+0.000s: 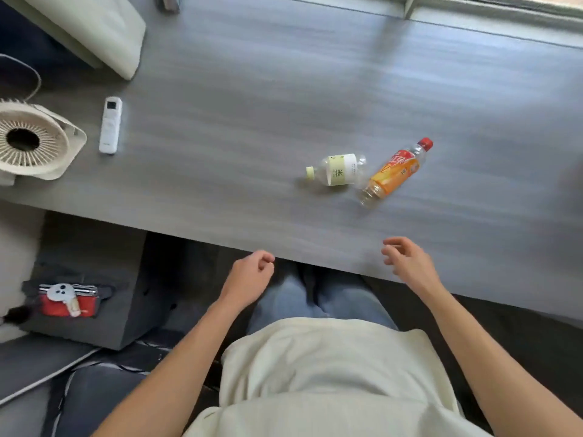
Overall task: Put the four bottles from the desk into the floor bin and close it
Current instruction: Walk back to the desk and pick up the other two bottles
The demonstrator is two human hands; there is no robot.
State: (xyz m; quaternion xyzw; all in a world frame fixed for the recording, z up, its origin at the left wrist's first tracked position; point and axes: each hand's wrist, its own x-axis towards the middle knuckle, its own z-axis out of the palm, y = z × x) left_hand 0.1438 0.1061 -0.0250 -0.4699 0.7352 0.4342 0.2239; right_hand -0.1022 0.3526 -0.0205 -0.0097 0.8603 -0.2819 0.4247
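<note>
Though crinkled, 2 clear plastic bottles (367, 171)

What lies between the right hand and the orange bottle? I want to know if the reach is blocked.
Nothing: in the head view, only bare grey desk separates the right hand from the orange bottle.

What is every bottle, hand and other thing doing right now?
Green-cap bottle: lying on its side on the desk, cap on.
Red-cap bottle: lying on its side, cap on, touching the other.
Left hand: empty, fingers curled, at the desk edge.
Right hand: empty, open, over the desk.
Remote: flat on the desk.
Fan: cannot tell if running.
</note>
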